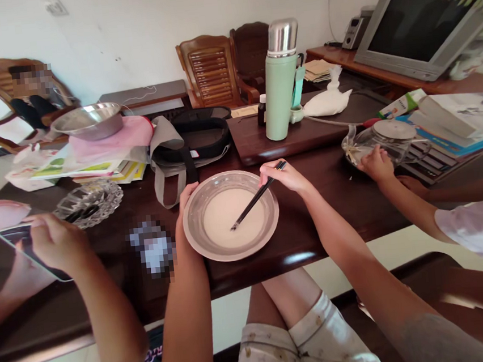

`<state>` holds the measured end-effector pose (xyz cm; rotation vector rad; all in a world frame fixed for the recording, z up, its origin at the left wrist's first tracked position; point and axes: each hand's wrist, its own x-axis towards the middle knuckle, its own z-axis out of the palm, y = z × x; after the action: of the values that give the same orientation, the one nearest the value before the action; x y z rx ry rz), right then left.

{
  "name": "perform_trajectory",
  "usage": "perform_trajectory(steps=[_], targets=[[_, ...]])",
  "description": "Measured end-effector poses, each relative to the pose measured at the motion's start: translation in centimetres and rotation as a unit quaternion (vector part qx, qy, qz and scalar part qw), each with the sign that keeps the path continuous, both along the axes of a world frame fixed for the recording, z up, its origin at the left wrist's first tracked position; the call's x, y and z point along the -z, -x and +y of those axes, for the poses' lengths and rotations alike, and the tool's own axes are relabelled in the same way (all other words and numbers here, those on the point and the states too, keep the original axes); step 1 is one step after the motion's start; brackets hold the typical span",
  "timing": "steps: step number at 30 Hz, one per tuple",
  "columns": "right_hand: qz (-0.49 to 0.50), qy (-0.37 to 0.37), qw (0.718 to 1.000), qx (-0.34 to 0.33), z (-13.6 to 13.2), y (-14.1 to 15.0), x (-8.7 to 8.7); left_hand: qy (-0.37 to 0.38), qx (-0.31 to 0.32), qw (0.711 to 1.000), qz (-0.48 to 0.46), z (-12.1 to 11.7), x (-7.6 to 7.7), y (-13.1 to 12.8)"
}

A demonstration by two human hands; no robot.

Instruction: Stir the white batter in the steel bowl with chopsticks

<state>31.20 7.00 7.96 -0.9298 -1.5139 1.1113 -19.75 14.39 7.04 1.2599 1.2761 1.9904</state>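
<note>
A wide metal bowl [194,238] stands near the front edge of the dark wooden table, with a milky white liquid [217,217] inside. My left hand [186,200] grips the bowl's left rim; part of its fingers is hidden behind the bowl. In my right hand [286,175], above the right rim, is a pair of black chopsticks [256,195]. They slant down to the left, and their tips dip into the liquid near the bowl's middle.
On the left, another person's hands hold a phone [26,247] beside a glass dish [94,203]. At right, another person's hand [376,163] touches a clear container [391,141]. Behind the bowl stand a green thermos [280,95], a black-grey bag [203,139] and a second metal bowl [90,122].
</note>
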Motion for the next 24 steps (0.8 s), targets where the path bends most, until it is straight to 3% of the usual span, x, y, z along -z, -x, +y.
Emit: perform_trajectory(steps=[2,7,13,18,24], targets=[[-0.018,-0.010,1.000,-0.011,0.0,0.1,0.0,0.006,-0.004,1.000,-0.004,-0.1,-0.2,-0.2],[0.019,-0.034,0.997,0.074,0.3,0.0,0.0,0.042,-0.009,0.999,0.012,-0.2,-0.5,-0.4],[-0.016,0.001,1.000,-0.001,0.0,0.4,-0.1,0.054,-0.028,0.998,-0.005,0.0,-0.3,-0.1],[-0.004,-0.010,0.999,0.035,0.2,0.1,0.1,0.066,-0.022,0.997,-0.036,0.3,-0.3,0.1],[-0.023,0.013,1.000,-0.012,0.5,0.2,0.5,0.019,-0.001,1.000,0.006,0.9,0.3,0.9]])
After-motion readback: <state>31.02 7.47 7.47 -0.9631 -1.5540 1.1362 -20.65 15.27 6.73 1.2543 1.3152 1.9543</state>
